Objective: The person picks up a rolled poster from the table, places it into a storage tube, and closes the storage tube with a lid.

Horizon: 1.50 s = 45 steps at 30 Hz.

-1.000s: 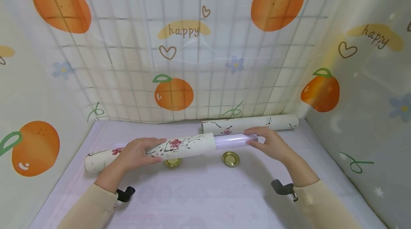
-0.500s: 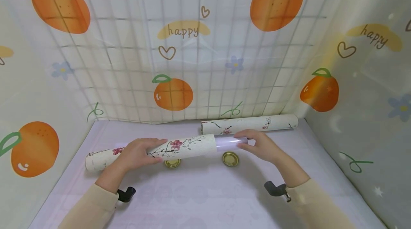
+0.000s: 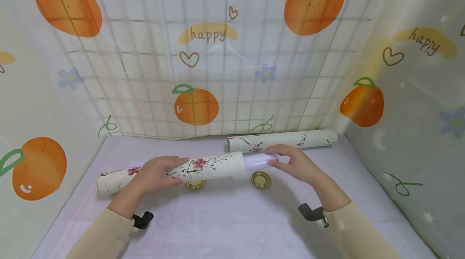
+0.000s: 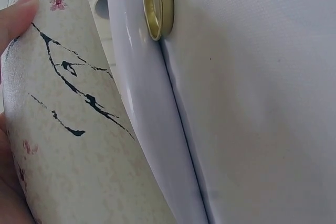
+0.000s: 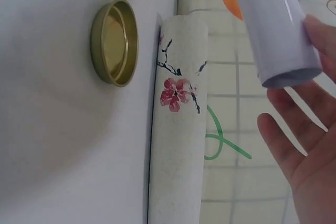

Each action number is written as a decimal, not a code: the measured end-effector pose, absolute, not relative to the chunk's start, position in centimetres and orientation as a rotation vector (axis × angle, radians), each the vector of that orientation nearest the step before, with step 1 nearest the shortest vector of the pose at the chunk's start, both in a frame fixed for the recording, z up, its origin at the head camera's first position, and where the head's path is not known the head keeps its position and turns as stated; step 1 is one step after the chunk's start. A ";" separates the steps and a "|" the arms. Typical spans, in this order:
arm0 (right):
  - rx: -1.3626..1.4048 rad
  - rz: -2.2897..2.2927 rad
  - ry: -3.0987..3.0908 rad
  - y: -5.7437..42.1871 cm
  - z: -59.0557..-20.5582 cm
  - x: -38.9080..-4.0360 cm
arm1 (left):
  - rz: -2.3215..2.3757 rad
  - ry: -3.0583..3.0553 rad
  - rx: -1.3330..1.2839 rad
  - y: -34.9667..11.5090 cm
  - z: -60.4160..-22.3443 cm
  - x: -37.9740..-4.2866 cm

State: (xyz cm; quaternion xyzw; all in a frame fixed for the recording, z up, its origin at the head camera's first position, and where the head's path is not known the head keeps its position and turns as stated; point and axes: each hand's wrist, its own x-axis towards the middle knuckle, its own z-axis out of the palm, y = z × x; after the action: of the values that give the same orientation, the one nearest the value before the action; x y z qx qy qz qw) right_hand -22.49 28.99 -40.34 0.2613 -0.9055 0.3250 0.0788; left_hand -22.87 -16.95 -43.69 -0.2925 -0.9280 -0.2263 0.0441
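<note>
My left hand [image 3: 154, 174] grips a cream tube [image 3: 214, 166] printed with plum blossom branches, its left end tilted lower. From the tube's right end sticks a glossy pale roll [image 3: 256, 162]. My right hand [image 3: 299, 165] pinches the outer end of that roll between thumb and forefinger; in the right wrist view the other fingers [image 5: 275, 135] are spread below it. The rest of the roll is hidden inside the tube. In the left wrist view, another glossy white roll [image 4: 139, 87] lies on the table beside the tube.
A second blossom-printed tube [image 3: 283, 141] lies at the back right, near the wall. Two gold round lids, the left lid [image 3: 195, 184] and the right lid [image 3: 261, 179], rest on the pale table [image 3: 225, 222]. Orange-printed curtains [image 3: 145, 101] enclose the back and sides.
My right hand has moved left with the roll, and less of the roll now shows outside the tube. My left hand has stayed nearly still.
</note>
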 end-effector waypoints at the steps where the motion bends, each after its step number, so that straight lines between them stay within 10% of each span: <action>1: 0.776 0.978 -2.709 29.1 -40.3 -22.5 | -0.691 -2.834 -0.895 -17.0 -43.6 -22.9; 45: 0.824 1.418 -2.612 27.2 -41.0 -22.4 | -0.802 -2.892 -0.830 -16.8 -43.1 -22.3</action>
State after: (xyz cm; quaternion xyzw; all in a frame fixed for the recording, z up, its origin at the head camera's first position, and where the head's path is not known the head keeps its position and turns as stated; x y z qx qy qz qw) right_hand -22.43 27.17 -41.03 0.2670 -0.8466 0.4595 0.0291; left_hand -22.32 -16.82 -43.05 -0.2665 -0.9287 -0.2576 0.0141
